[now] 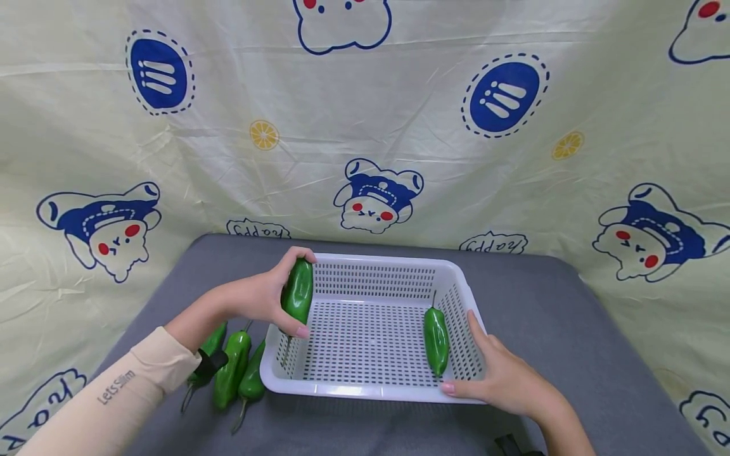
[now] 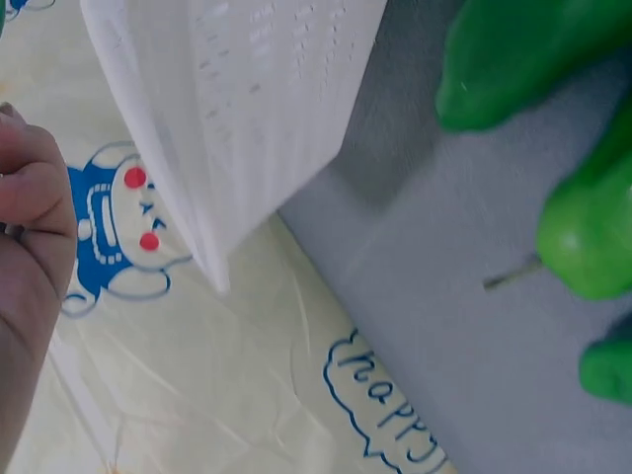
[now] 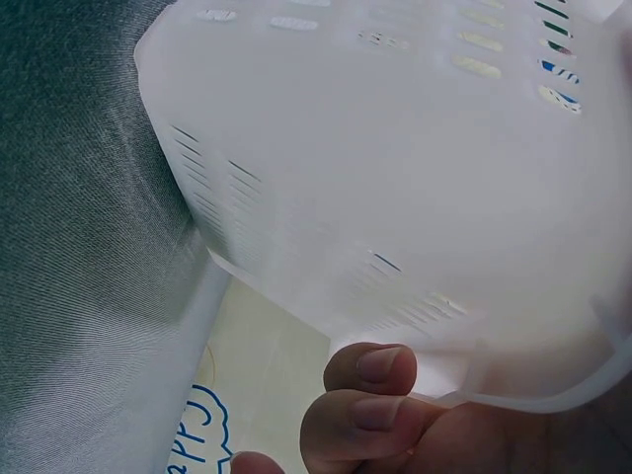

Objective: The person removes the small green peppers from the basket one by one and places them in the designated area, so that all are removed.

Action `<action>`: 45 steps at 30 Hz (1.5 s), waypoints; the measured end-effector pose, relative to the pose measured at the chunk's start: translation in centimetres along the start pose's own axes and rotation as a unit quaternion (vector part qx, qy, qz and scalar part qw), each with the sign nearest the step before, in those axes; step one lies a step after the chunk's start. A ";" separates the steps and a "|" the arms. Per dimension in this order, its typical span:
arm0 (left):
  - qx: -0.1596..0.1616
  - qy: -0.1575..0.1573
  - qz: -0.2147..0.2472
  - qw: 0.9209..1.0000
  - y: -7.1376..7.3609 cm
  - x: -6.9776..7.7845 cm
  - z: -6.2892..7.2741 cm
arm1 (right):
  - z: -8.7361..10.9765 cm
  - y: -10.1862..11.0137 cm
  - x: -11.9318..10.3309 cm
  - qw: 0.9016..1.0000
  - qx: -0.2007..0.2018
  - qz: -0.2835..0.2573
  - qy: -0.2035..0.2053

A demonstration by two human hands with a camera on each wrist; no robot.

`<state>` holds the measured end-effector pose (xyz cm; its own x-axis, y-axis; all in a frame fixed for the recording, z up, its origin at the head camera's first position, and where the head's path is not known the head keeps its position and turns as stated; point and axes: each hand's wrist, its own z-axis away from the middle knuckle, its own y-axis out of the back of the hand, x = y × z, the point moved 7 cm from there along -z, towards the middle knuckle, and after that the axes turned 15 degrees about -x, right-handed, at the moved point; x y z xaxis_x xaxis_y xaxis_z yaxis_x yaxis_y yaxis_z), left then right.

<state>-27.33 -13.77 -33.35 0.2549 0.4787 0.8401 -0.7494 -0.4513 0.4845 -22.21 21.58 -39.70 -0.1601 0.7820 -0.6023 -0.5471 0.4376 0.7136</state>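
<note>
A white perforated plastic basket (image 1: 365,391) sits in the middle of the grey table. Over its left end, my left hand (image 1: 274,294) grips a long glossy green pepper (image 1: 298,291) between thumb and fingers. Another green pepper (image 1: 436,342) lies inside the basket near the right wall, its stem pointing away. My right hand (image 1: 507,377) holds the basket's right end, thumb on the front corner of the rim. The right wrist view has curled fingers (image 3: 360,420) against the basket's outer side. In the left wrist view, my left hand (image 2: 30,237) shows only at the edge.
Left of the basket, three green peppers (image 1: 232,370) lie on the grey tabletop (image 1: 530,304), one partly hidden by my left wrist's dark strap (image 1: 211,364). Behind the table hangs a pale cloth (image 1: 376,95) printed with cartoon figures.
</note>
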 end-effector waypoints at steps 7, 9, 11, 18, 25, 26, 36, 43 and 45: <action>0.015 -0.010 0.030 0.999 0.8 -0.9 2.5 | 0.0 0.0 -0.1 1.000 -0.001 -0.006 0.008; 0.018 -0.011 0.035 0.999 1.0 -1.1 3.1 | 0.0 0.1 -0.1 1.000 0.000 -0.008 0.012; 0.024 -0.009 0.035 0.999 1.2 -1.4 3.6 | 0.0 0.1 -0.1 1.000 0.001 -0.008 0.012; 0.055 0.013 0.019 0.998 2.0 -2.4 5.6 | 0.1 0.0 0.0 1.000 0.000 -0.009 0.012; 0.086 0.016 0.018 0.996 2.7 -3.5 7.6 | 0.1 0.0 -0.1 1.000 -0.001 -0.013 0.013; 0.090 0.017 0.019 0.996 2.8 -3.7 7.9 | 0.1 0.0 -0.1 1.000 -0.001 -0.013 0.013; 0.101 0.077 0.006 0.992 2.8 -7.1 9.7 | 0.0 0.1 -0.2 1.000 -0.002 -0.008 0.008; 0.075 0.138 -0.074 0.985 1.5 -9.1 8.5 | 0.0 0.1 -0.3 1.000 -0.002 -0.007 0.009; 0.065 0.156 -0.089 0.982 0.9 -9.6 8.0 | 0.0 0.1 -0.3 1.000 -0.001 -0.005 0.011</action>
<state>-25.52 -24.79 -39.04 0.1602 0.7565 0.6341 -0.6200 -0.4227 0.6610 -22.24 21.38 -39.46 -0.1721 0.7673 -0.6178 -0.5498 0.4456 0.7065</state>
